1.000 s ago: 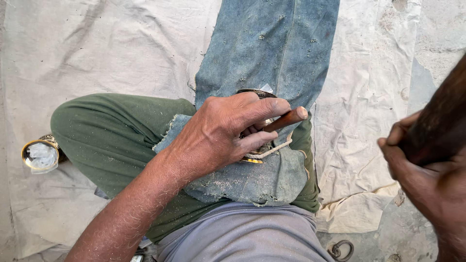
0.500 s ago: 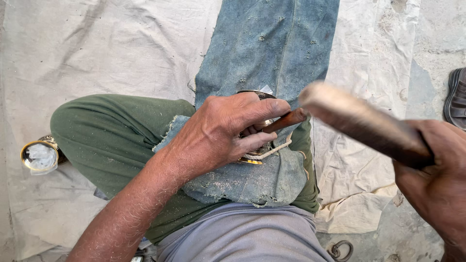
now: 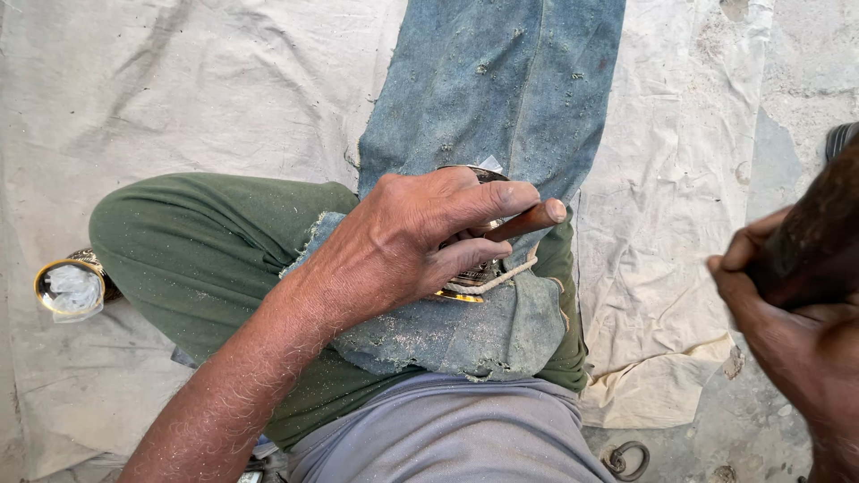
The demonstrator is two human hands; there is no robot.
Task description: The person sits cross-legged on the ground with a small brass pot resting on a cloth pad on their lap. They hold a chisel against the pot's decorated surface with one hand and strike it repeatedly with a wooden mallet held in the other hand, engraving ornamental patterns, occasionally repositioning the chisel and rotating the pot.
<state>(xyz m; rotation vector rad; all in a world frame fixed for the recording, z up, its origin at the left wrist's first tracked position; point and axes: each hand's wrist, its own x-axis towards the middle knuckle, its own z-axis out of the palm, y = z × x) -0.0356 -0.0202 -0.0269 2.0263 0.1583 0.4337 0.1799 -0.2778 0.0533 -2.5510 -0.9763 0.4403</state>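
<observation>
The left hand (image 3: 403,246) is clamping down on a small round metal piece (image 3: 470,284) sitting on a scrap of worn blue denim (image 3: 483,331) draped over the person's knee, and the same hand is pinching a short brown wooden-handled tool (image 3: 528,221) between thumb and forefinger, angled across the piece. The right hand (image 3: 796,331) is wrapping tight around a dark wooden mallet (image 3: 819,237) that's raised off to the right, well apart from the tool.

What's worrying me, just as a guess: those fingers are sitting right next to the end of the tool, so a strike coming in a bit off line could be landing on a knuckle instead. Also the piece is only resting on cloth over a leg, nothing rigid under it, so it could be skidding sideways and the tool tip slipping off it.

As for the piece itself, most of it is hiding under the fingers. What's showing is a brassy yellow rim at the bottom edge, a greyish patterned band above that, and a pale cord looping round it. A similar gold-rimmed round thing (image 3: 67,286) is lying on the pale sheet (image 3: 179,89) spread over the floor, far left.
</observation>
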